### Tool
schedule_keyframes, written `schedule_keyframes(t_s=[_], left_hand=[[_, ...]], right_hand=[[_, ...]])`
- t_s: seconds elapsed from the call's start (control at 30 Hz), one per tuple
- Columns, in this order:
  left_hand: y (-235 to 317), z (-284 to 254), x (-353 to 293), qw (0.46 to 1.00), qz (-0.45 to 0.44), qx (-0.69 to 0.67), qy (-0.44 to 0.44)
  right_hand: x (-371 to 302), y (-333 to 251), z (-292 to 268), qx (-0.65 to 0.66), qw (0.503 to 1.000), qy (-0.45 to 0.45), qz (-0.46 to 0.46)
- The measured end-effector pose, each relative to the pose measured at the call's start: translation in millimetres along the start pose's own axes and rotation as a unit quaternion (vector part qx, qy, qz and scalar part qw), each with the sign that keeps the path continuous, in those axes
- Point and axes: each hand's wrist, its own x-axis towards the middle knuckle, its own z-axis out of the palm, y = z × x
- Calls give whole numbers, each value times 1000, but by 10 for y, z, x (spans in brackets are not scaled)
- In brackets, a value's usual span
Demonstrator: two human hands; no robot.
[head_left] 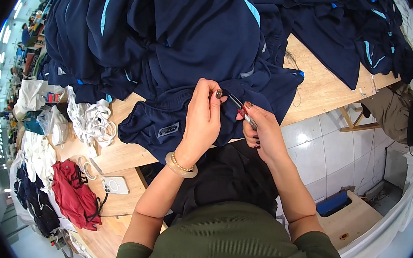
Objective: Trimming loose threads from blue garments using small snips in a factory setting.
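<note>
Garment: navy, at the table edge, below both hands.
Left hand: thumb and forefinger pinched together; what they grip, if anything, cannot be told.
Right hand: fingers curled closed round snips, blades beside the left hand.
Progress: handwork appears unfinished; completed cuts cannot be confirmed.
Pile: finished or waiting, cannot tell.

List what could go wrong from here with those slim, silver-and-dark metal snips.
The slim, silver-and-dark metal snips in the right hand point toward the left hand, so a finger might get nicked.
The dark navy fabric garment spreads out below both hands; a slip could perhaps snag or cut it.
</note>
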Motion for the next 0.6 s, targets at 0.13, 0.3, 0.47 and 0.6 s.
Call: schedule_keyframes(t_s=[0.13, 0.3, 0.47, 0.6], left_hand=[[-27, -21, -15, 1000, 3, 17, -23], [-9, -18, -27, 1000, -3, 7, -18], [-40, -45, -50, 999, -5, 6, -33], [-38, -38, -72, 1000, -6, -9, -28]], right_hand=[[14, -5, 35, -13, 1000, 11, -3], [43, -12, 67, -19, 999, 29, -15], [53, 2, 50, -24, 999, 35, -20], [68, 12, 76, -63, 996, 52, -45]])
